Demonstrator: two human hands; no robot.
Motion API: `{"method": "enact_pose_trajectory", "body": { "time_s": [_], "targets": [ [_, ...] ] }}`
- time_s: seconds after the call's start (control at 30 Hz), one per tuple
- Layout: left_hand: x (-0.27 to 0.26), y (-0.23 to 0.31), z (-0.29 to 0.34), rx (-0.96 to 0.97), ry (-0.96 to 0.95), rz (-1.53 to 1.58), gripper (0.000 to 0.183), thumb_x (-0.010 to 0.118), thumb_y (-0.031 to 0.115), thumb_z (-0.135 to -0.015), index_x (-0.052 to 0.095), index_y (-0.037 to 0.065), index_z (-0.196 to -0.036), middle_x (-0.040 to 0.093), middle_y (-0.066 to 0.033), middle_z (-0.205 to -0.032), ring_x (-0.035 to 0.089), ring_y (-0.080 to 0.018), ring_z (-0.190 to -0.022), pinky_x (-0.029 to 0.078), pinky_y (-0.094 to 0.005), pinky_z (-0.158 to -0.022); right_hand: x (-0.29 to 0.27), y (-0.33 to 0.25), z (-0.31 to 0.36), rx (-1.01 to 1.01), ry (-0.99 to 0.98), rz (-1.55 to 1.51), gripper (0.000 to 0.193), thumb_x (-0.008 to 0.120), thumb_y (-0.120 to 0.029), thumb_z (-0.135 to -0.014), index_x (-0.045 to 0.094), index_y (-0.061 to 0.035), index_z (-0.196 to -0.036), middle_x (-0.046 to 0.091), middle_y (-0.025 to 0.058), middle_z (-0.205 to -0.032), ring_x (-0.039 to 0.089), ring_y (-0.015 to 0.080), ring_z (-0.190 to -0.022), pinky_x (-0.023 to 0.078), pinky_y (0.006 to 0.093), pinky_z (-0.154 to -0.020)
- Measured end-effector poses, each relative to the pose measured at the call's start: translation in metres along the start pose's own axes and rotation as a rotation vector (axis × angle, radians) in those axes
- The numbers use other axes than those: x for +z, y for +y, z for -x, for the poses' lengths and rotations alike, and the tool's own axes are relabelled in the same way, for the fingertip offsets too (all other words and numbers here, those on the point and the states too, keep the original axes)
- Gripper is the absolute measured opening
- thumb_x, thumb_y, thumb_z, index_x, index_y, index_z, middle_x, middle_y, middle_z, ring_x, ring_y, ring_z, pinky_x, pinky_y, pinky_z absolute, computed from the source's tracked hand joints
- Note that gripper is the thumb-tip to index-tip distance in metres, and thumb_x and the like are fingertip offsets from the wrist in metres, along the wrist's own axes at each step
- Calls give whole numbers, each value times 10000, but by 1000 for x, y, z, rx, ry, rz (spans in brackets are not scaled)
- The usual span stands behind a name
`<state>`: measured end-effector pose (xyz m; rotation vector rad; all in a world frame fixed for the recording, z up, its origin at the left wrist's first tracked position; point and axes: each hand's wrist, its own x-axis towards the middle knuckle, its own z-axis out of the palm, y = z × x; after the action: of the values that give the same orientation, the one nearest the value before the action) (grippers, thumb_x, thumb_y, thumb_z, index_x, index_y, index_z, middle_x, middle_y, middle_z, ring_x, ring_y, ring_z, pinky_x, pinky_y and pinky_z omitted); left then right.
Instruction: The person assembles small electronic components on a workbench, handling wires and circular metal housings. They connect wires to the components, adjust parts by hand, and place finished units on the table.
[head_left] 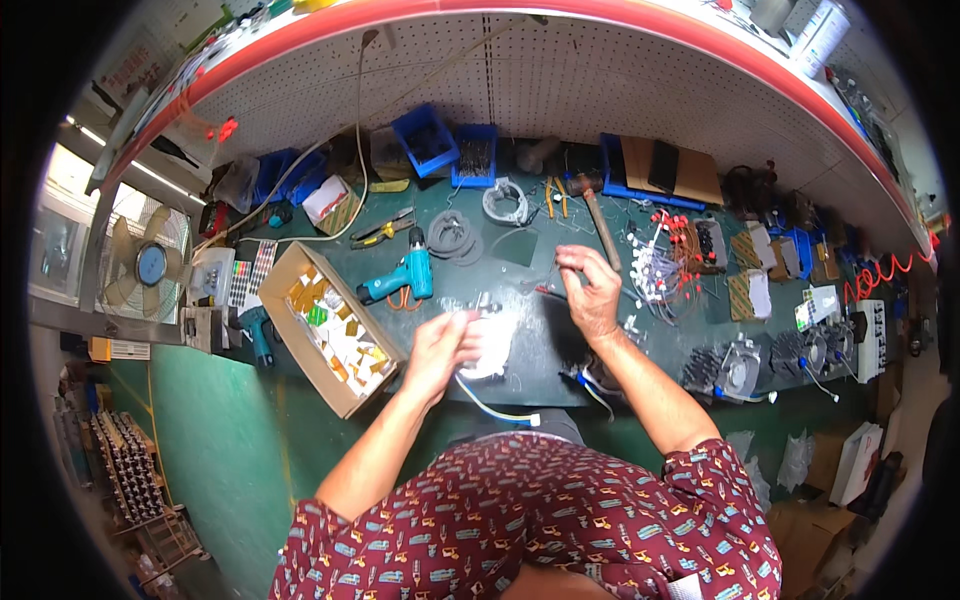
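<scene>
My left hand (pixel 440 352) is at the left edge of a brightly lit, pale metal part (pixel 490 343) on the bench; its fingers are smeared by motion, so their grip is unclear. A blue and yellow cable with a white connector (pixel 534 420) runs from this part over the bench's front edge. Above the bench, right of the part, my right hand (pixel 592 290) is closed in a pinch. Whatever is between its fingertips is too thin and small to name. Below that hand lies another part with a blue-ended lead (pixel 582 378).
Left of my hands are an open cardboard box (pixel 375 398) of small cartons and a teal cordless drill (pixel 402 279). Beyond lie coiled cable (pixel 453 238), a white ring (pixel 506 202), pliers (pixel 382 230) and a hammer (pixel 600 222). Wire bundles (pixel 660 270) and finned motor-like units (pixel 738 370) stand right.
</scene>
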<state>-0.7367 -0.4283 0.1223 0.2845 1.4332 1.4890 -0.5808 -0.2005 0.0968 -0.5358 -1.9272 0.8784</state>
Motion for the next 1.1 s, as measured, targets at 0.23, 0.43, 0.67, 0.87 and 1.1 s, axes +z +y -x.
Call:
{"method": "enact_pose_trajectory", "body": {
  "time_s": [0.23, 0.43, 0.67, 0.87, 1.1],
  "targets": [
    [-5, -18, 23, 75, -13, 25, 244, 727, 123, -998, 642, -18, -1178, 727, -81, -950, 689, -113, -765, 608, -246, -692, 10, -72, 75, -74, -4, 76, 161, 718, 106, -847, 712, -9, -960, 737, 156, -1103, 743, 288, -1014, 603, 343, -848],
    [-28, -32, 46, 107, -56, 40, 347, 709, 97, -1002, 531, 12, -1287, 711, -72, -926, 696, -121, -782, 619, -244, -693, 20, -104, 111, -85, -66, 110, 224, 727, 109, -844, 728, -7, -1036, 725, 162, -1143, 728, 298, -1050, 596, 349, -882],
    [-76, -47, 38, 120, 30, -107, 232, 684, 89, -1004, 597, -4, -1197, 695, -55, -934, 679, -113, -780, 597, -249, -695, 41, -130, 141, 223, -28, 11, 264, 682, 55, -909, 704, 16, -1169, 722, 142, -1190, 732, 228, -1046, 618, 321, -854],
    [-91, -46, 29, 239, 25, 21, 180, 686, 130, -1019, 620, 14, -1140, 698, -64, -935, 690, -121, -811, 632, -289, -742, 50, -97, 162, 868, 30, -434, 368, 649, -30, -935, 633, 97, -1280, 735, 161, -1059, 736, 184, -864, 637, 312, -687],
    [-88, -71, 13, 201, 97, -16, 152, 730, 60, -970, 647, -8, -1079, 711, -65, -944, 692, -106, -794, 619, -253, -734, 67, -65, 185, 966, 5, -331, 401, 677, -33, -879, 655, 82, -1262, 756, 146, -984, 728, 171, -773, 613, 297, -639]
  ]
}}
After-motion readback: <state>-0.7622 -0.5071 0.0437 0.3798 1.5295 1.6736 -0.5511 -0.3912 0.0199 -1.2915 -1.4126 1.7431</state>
